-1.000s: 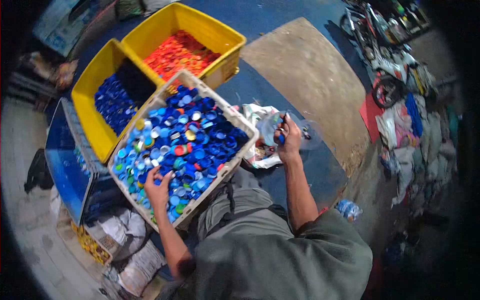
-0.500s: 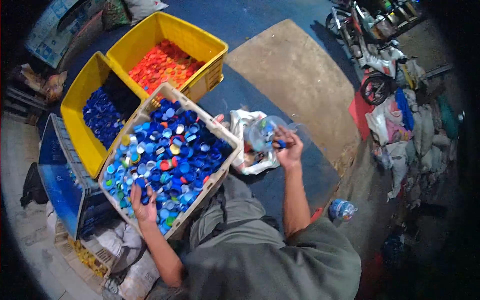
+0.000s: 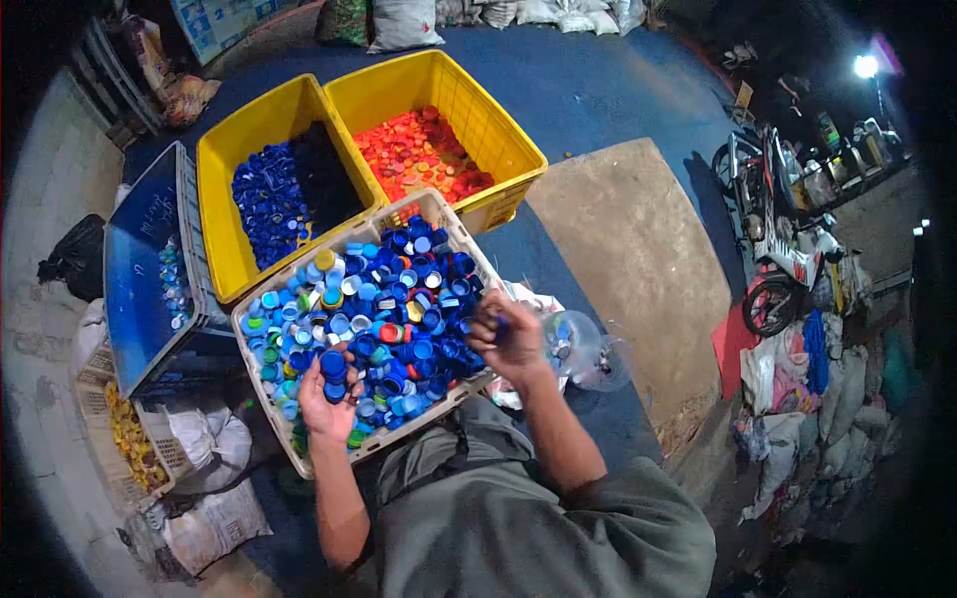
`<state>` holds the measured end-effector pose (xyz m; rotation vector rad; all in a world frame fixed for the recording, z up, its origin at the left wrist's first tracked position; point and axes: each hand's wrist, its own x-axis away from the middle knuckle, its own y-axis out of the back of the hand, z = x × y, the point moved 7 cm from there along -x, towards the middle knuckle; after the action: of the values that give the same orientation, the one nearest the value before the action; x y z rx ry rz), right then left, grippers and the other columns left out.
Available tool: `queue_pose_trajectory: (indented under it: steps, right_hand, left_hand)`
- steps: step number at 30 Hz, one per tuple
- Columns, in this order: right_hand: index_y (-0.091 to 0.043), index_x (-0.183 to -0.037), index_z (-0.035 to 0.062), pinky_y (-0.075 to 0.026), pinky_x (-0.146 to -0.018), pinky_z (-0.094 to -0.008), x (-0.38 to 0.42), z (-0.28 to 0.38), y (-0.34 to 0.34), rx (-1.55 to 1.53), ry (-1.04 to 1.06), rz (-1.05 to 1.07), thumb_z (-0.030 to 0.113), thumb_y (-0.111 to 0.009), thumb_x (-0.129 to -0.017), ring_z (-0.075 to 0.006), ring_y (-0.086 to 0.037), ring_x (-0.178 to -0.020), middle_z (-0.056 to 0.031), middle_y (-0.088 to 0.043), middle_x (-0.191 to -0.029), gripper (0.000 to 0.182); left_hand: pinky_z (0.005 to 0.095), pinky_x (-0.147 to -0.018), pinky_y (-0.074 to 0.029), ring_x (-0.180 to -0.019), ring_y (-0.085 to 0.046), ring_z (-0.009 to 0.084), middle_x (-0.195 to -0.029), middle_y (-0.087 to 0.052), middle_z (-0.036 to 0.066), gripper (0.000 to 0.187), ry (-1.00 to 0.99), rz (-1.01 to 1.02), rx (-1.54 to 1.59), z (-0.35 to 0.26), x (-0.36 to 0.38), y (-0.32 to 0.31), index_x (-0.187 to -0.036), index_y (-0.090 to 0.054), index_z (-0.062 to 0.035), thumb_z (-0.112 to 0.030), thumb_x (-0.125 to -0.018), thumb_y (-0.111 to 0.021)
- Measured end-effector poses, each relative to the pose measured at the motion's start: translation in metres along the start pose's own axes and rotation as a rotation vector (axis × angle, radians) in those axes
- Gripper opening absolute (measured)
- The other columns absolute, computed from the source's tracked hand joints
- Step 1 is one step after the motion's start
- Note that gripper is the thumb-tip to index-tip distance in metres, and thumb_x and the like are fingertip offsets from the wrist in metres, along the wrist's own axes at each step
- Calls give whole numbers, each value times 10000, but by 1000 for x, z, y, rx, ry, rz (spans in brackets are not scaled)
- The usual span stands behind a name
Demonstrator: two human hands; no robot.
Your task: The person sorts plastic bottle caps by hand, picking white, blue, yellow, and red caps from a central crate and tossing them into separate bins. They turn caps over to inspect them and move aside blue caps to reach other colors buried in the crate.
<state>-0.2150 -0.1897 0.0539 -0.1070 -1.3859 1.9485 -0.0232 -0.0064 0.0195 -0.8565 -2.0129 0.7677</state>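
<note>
A whitish crate (image 3: pixel 289 271) in front of me is heaped with plastic bottle caps (image 3: pixel 394 304), mostly blue shades, with some red, green, yellow and white ones. Over its near left part, my left hand (image 3: pixel 325 404) is palm up with fingers curled around several dark blue bottle caps (image 3: pixel 333 367). My right hand (image 3: pixel 513 344) is at the crate's right edge, its fingers bent around a dark blue cap (image 3: pixel 501 326) that is partly hidden. Just right of that hand are clear plastic tubs (image 3: pixel 570 339) and a white bag (image 3: pixel 528 296).
Behind the crate stand two yellow bins, one with orange-red caps (image 3: pixel 414 149) and one with dark blue caps (image 3: pixel 269 204). A blue crate (image 3: pixel 150 269) leans at left, above a crate of yellow caps (image 3: pixel 133 439). Sacks (image 3: pixel 404 25) line the back; a motorcycle (image 3: pixel 768 219) stands right.
My right hand has moved left from the clear tubs to the crate's edge. My left hand has turned its palm upward with blue caps in it. The view has shifted, showing more at the back.
</note>
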Motion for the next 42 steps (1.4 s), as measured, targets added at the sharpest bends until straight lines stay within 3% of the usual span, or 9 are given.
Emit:
queue_pose_trajectory:
  steps: [7, 10, 16, 21, 26, 33, 38, 41, 42]
  right_hand:
    - [-569, -901, 75, -261, -477, -227, -14, -74, -20, 607, -109, -34, 161, -652, -862, -48, -337, -512, 60, -389, -608, 126]
    - [-614, -1102, 27, -321, -520, -202, -12, -90, -44, 1072, 87, 143, 87, -711, -823, -16, -391, -568, 88, -438, -636, 302]
    - [-645, -1041, 26, -420, -620, -246, -13, -95, -82, 1431, 484, 303, 121, -760, -773, -78, -498, -678, 19, -578, -754, 307]
    - [-619, -961, 44, -436, -606, -228, -23, -84, -20, 716, -21, 48, 155, -697, -824, -83, -536, -680, -10, -599, -808, 192]
    - [-614, -1047, 26, -333, -536, -250, -20, -51, 1, 168, -89, 141, 183, -612, -814, -130, -428, -600, -31, -531, -749, 281]
    - [-558, -877, 61, -307, -542, -266, -13, -54, 14, -213, -163, 168, 242, -574, -852, -153, -385, -617, -45, -482, -754, 183]
    - [-577, -861, 72, -358, -507, -276, -14, -62, 23, 248, -194, -90, 209, -688, -828, -143, -479, -610, -39, -549, -781, 180]
    - [-630, -943, 41, -411, -526, -302, -23, -53, 16, 1201, -22, -45, 196, -715, -812, -159, -512, -593, -64, -572, -747, 220]
    - [-646, -1010, 30, -477, -598, -363, -23, -47, 3, 1565, 49, -36, 199, -749, -773, -251, -605, -651, -142, -613, -768, 308]
  left_hand:
    - [241, -496, -427, -590, -542, 119, -935, -661, 150, 360, 40, -110, 73, 7, 8, 7, -1067, -572, -3, -336, -931, -576]
    - [216, -478, -425, -584, -547, 97, -909, -673, 107, 371, 86, -130, 28, 14, 11, 2, -1056, -586, -35, -383, -928, -574]
    - [231, -492, -479, -639, -615, 106, -905, -681, 48, 312, 112, -132, -198, 18, 19, -4, -1042, -597, -112, -396, -913, -596]
    - [255, -516, -484, -646, -591, 113, -880, -643, 24, 237, 131, -193, -191, 14, 20, 6, -978, -614, -104, -335, -924, -600]
    - [247, -548, -451, -634, -529, 84, -797, -605, 5, 167, -91, -271, -396, 1, 16, 7, -963, -638, -68, -219, -893, -649]
    - [381, -538, -465, -559, -618, 261, -633, -638, 124, 406, -376, -486, -1622, -24, -5, -21, -778, -648, -28, -411, -742, -775]
    - [406, -595, -483, -619, -640, 318, -642, -632, 186, 312, -370, -420, -1741, -15, -28, -11, -766, -640, -14, -314, -771, -729]
    - [428, -587, -487, -606, -632, 304, -646, -627, 185, 342, -387, -369, -1520, -24, -22, -1, -805, -627, 13, -316, -778, -716]
    - [386, -528, -484, -555, -599, 221, -649, -629, 137, 294, -452, -345, -1481, -24, -25, 18, -789, -607, -9, -288, -800, -700]
